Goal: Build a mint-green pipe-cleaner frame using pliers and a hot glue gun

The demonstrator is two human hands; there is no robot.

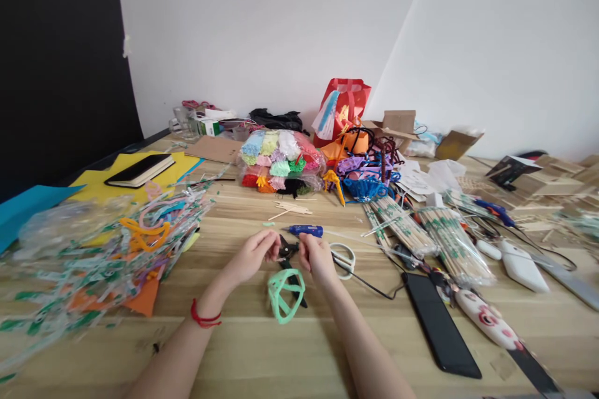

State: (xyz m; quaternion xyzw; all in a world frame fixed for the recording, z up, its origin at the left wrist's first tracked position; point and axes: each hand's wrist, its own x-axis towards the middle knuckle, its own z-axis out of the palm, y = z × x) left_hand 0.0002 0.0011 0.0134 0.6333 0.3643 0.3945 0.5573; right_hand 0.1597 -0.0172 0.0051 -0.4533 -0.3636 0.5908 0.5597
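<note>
My left hand [256,254] is closed with its fingertips pinched together, and a red string bracelet [204,315] circles that wrist. Facing it a short way off, my right hand [319,257] is closed too, with fingers curled. Whatever either hand pinches is too small or hidden to make out. Dark-handled pliers [289,249] lie between and under the hands. Just nearer to me, a mint-green open frame [285,302], apparently of pipe cleaners, rests over a pliers handle. A blue glue gun [306,230] lies beyond my hands, and white-handled scissors [345,262] are right of my right hand.
Plastic wrappers [154,230] and orange pipe cleaners [145,235] pile up at left. Bagged colourful pipe cleaners [281,162] and a red bag [344,109] stand behind. Stick bundles [453,243], a black phone [440,324] and a cable [369,287] lie at right.
</note>
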